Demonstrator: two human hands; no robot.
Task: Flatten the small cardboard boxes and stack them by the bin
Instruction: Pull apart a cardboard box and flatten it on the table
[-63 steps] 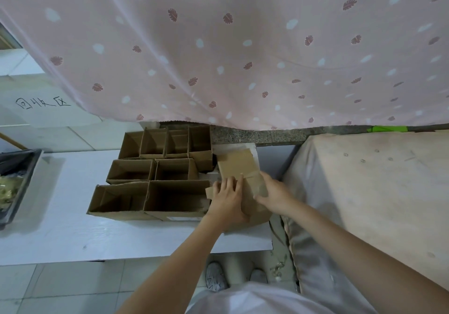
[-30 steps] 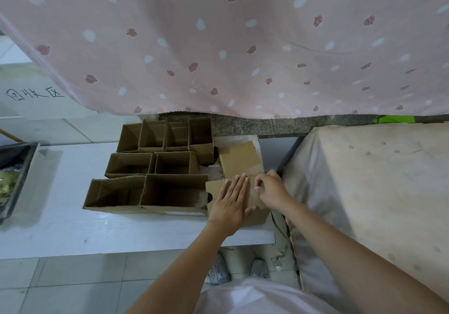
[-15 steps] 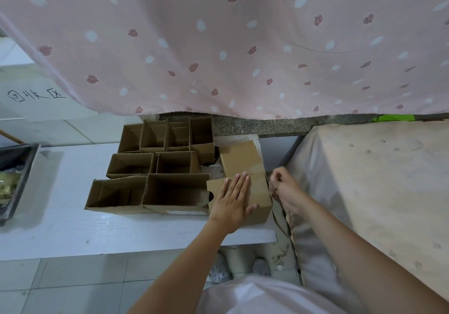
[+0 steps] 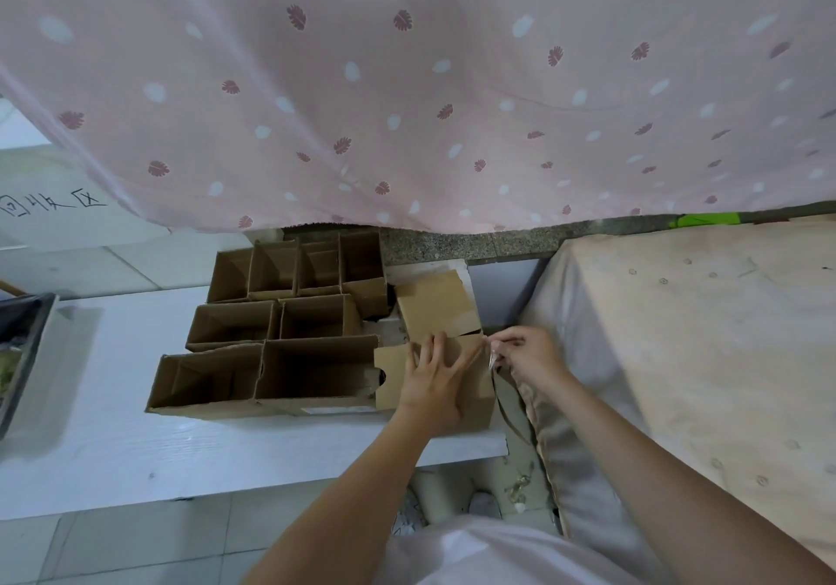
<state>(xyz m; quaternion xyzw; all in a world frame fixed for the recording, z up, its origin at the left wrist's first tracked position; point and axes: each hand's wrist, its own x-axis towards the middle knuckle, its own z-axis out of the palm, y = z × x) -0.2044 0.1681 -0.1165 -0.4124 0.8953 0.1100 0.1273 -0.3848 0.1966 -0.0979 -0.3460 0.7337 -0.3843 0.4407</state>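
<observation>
Soft, even daylight fills the scene, moderately bright and slightly cool, with no hard highlights. The pink curtain (image 4: 407,87) glows as though lit from behind, and its folds show as gentle grey bands. Shadows are diffuse: a faint one lies on the white counter (image 4: 113,449) just right of the dark tray (image 4: 22,349), and the insides of the open boxes (image 4: 289,326) sink into deep brown. Wide-angle distortion bends the counter's edges and stretches the forearms towards the bottom corners. Detail is a little smeared throughout, and the right hand (image 4: 527,356) is slightly motion-blurred at its fingertips.
</observation>
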